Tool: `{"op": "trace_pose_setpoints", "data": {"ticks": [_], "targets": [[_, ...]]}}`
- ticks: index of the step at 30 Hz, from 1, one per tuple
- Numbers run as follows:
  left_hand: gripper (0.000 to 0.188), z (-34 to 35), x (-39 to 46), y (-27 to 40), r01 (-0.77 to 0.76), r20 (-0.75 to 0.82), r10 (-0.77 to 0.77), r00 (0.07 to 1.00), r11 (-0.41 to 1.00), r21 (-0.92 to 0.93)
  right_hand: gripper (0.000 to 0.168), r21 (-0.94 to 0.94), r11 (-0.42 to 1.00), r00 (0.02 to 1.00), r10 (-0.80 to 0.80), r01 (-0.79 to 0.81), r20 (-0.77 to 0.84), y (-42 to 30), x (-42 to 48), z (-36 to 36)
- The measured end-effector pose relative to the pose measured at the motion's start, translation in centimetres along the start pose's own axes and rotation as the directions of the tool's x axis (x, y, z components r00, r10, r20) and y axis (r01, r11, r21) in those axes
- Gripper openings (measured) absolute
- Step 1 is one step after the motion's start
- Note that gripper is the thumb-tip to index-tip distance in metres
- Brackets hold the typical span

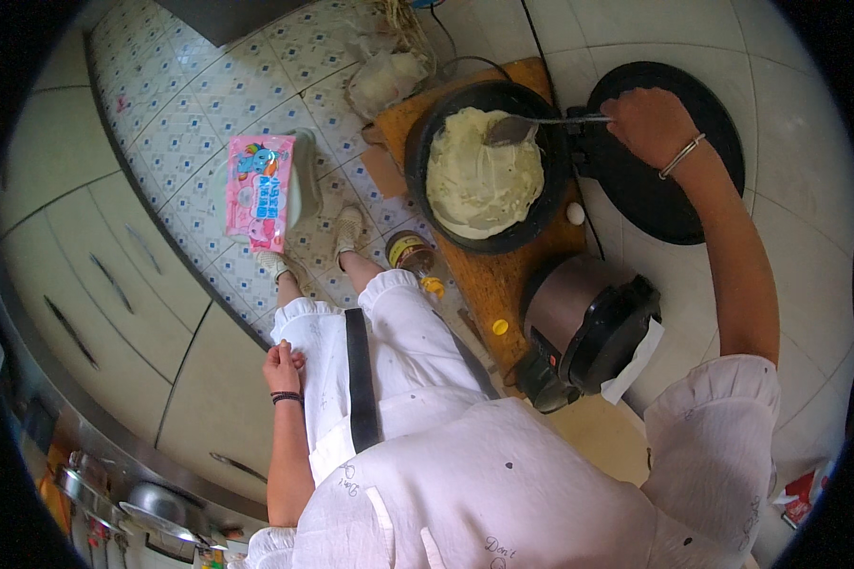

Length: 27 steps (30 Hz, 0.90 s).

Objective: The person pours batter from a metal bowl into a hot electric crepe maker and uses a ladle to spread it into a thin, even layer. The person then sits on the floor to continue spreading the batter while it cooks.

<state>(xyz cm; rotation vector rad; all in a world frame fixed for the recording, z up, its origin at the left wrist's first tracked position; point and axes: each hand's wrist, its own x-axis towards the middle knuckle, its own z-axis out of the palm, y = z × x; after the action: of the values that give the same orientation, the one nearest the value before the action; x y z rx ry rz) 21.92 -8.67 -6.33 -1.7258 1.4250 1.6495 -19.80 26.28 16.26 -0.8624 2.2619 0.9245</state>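
Note:
My right hand (647, 128) grips the handle of a metal ladle or large spoon (510, 131). The bowl of that utensil rests in pale batter (485, 178), spread unevenly over the plate of a black electric griddle pan (418, 181). Its round black lid (708, 192) lies folded back, partly hidden behind my right hand and forearm. Beside my white-clad thigh, my left hand (282, 366) hangs with its fingers curled in, and I see no object in it.
The griddle stands on a wooden bench (480, 284) with an egg (575, 214), a yellow cap (499, 327) and an electric pressure cooker (576, 320). On the floor are a plastic bottle (410, 252) and a bin (306, 178) with a pink package (260, 192) on it. Cabinets (114, 277) line the left.

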Motion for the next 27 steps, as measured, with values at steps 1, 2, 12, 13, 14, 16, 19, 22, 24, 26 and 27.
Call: {"op": "trace_pose_setpoints", "data": {"ticks": [1,2,12,13,14,16,19,22,24,26,27], "targets": [[0.019,0.0,0.0,0.0,-0.011,0.003,0.011,1.000,1.000,0.013,0.017,-0.013,1.000,0.999,-0.003,0.003,-0.041,0.2,0.2,-0.2],[0.019,-0.1,0.0,0.0,-0.012,0.001,0.012,1.000,1.000,0.007,0.017,-0.027,1.000,0.997,-0.007,0.005,-0.082,0.4,0.6,-0.2],[0.020,-0.2,0.0,-0.2,-0.015,-0.008,0.015,1.000,1.000,0.004,0.018,-0.060,0.998,0.991,0.003,-0.012,-0.135,1.5,1.1,-1.2],[0.020,-0.2,0.0,-0.1,-0.024,-0.014,0.024,1.000,1.000,0.004,0.019,-0.033,0.999,0.987,0.002,-0.008,-0.161,1.8,0.8,-1.0],[0.020,-0.2,0.0,-0.2,-0.031,-0.011,0.031,0.999,1.000,-0.003,0.019,-0.007,1.000,0.983,0.002,-0.004,-0.186,2.2,0.4,-0.7],[0.020,-0.3,0.2,-0.2,-0.045,-0.003,0.044,0.999,0.999,-0.014,0.019,0.075,0.995,0.987,0.069,-0.058,-0.148,2.1,-0.4,-0.9],[0.021,0.0,-0.3,0.4,-0.049,-0.018,0.049,0.999,0.999,-0.001,0.019,0.208,0.958,0.980,0.199,-0.197,0.013,1.4,-2.0,-1.5],[0.020,0.2,-0.8,1.1,-0.039,-0.026,0.040,0.999,0.999,0.002,0.019,0.331,0.911,0.969,0.230,-0.246,0.087,1.3,-3.1,-0.6],[0.020,0.1,-0.5,0.8,-0.062,-0.009,0.062,0.998,0.998,-0.003,0.019,0.432,0.858,0.961,0.245,-0.277,0.129,1.4,-3.9,0.2],[0.020,0.0,-0.4,0.9,-0.064,0.001,0.064,0.998,0.998,-0.017,0.021,0.500,0.809,0.951,0.275,-0.308,0.141,1.1,-4.5,1.2],[0.020,0.1,-0.5,1.1,-0.055,0.001,0.055,0.998,0.998,-0.029,0.021,0.535,0.782,0.946,0.289,-0.321,0.146,1.0,-4.7,1.5]]}}
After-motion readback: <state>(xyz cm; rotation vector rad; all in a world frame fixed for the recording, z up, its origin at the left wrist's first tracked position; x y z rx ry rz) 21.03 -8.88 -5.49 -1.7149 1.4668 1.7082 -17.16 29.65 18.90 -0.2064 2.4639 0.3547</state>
